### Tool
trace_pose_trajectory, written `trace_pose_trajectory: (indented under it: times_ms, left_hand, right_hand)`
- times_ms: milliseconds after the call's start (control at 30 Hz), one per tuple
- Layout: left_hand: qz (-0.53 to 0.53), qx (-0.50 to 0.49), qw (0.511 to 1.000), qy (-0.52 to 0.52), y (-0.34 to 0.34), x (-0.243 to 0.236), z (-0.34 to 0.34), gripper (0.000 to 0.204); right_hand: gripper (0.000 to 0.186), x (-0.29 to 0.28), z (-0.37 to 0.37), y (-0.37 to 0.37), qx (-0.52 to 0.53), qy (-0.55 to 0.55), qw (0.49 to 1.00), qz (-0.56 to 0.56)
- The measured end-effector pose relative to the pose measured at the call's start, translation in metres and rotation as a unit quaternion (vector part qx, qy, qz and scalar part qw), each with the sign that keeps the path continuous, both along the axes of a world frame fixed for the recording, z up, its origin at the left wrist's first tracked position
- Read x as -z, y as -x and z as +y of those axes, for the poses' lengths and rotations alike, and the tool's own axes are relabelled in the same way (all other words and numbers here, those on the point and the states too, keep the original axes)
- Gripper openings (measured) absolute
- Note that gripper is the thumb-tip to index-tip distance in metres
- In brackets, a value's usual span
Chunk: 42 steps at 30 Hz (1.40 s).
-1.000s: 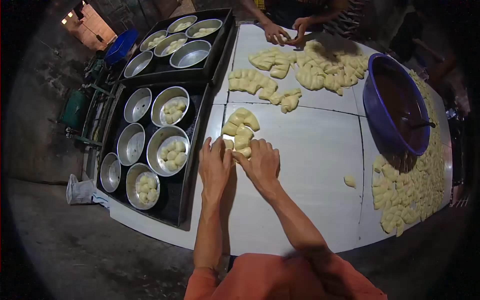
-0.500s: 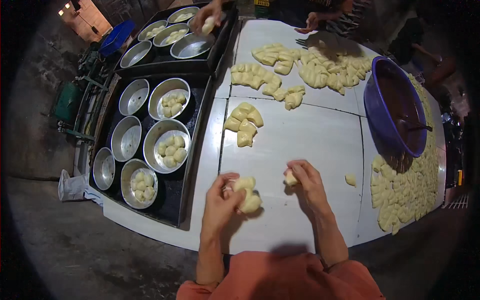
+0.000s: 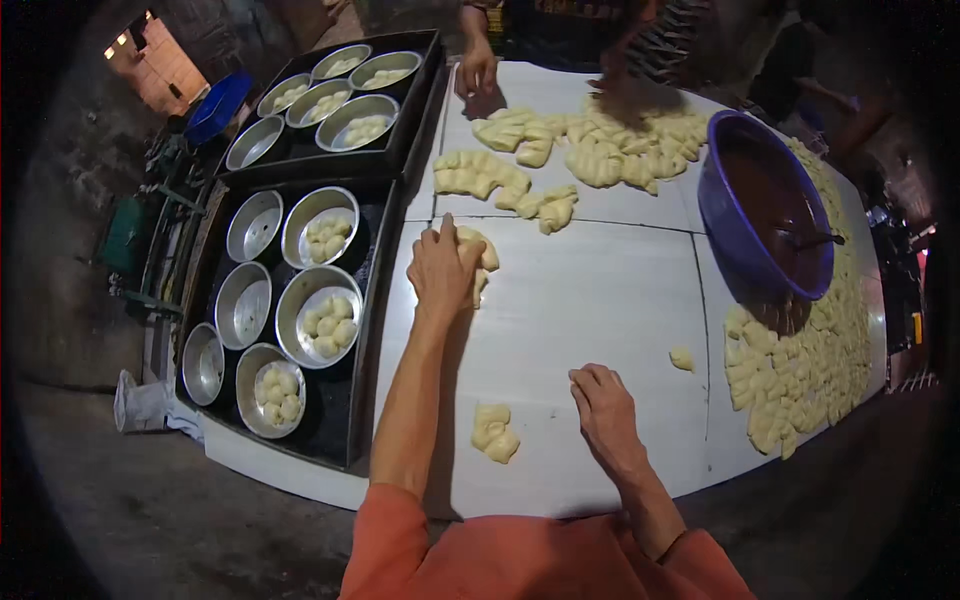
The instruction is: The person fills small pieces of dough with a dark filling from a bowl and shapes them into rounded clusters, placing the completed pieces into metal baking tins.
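My left hand [image 3: 445, 262] reaches over a small group of pale dough pieces [image 3: 478, 250] on the white table, fingers bent onto them and partly covering them. Nearer me, my right hand [image 3: 600, 400] is low over the table with curled fingers; what they hold, if anything, is hidden. To its left lies a loose dough clump [image 3: 495, 435]. A black tray [image 3: 358, 430] at left holds round metal pans [image 3: 242, 305], some with dough balls [image 3: 325, 325] inside, others without.
Behind stands a second tray of pans [image 3: 405, 135]. A co-worker's hand [image 3: 480, 72] is by the far edge, near larger dough sheets [image 3: 625, 155]. At right are a purple basin [image 3: 735, 240] of brown liquid with a handled utensil and many cut dough pieces [image 3: 790, 390].
My left hand has left the clump it held on the near table and moved forward to the farther group. My right hand moved slightly down. The co-worker's hand left the pans.
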<state>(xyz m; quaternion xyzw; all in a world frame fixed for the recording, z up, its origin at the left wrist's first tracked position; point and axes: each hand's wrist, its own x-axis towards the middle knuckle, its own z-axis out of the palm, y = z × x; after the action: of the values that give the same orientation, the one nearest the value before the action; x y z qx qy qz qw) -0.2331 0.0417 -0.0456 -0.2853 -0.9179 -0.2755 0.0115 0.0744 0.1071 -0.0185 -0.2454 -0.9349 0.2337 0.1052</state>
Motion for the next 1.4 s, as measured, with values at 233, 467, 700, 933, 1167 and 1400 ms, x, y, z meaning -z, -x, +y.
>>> trace_pose_trajectory:
  times_ms: [233,467,700,933,1167,1400]
  left_hand:
    - [-0.363,0.036,0.904,-0.225,0.015,0.012,-0.004,0.031]
    - [-0.538,0.136,0.773,-0.308,-0.103,-0.081,-0.019,0.031]
    - [-0.232,0.162,0.959,0.027,-0.160,-0.045,-0.039,0.052]
    - [-0.354,0.169,0.919,0.026,-0.212,-0.086,-0.023,0.049]
    - [-0.555,0.161,0.798,-0.170,-0.238,-0.038,-0.012,0.032]
    - [-0.574,0.129,0.780,-0.215,-0.259,-0.028,-0.007,0.025]
  right_hand:
    - [0.026,0.011,0.015,-0.041,0.176,0.577,0.785,0.139]
    - [0.025,0.005,0.025,-0.055,0.196,0.594,0.755,0.195]
    - [0.027,0.013,0.026,-0.069,0.216,0.641,0.706,0.208]
    - [0.045,0.000,0.021,-0.069,0.183,0.677,0.653,0.285]
    - [0.032,0.007,0.023,-0.074,0.135,0.632,0.728,0.231]
    - [0.022,0.019,0.036,-0.090,0.168,0.585,0.738,0.292]
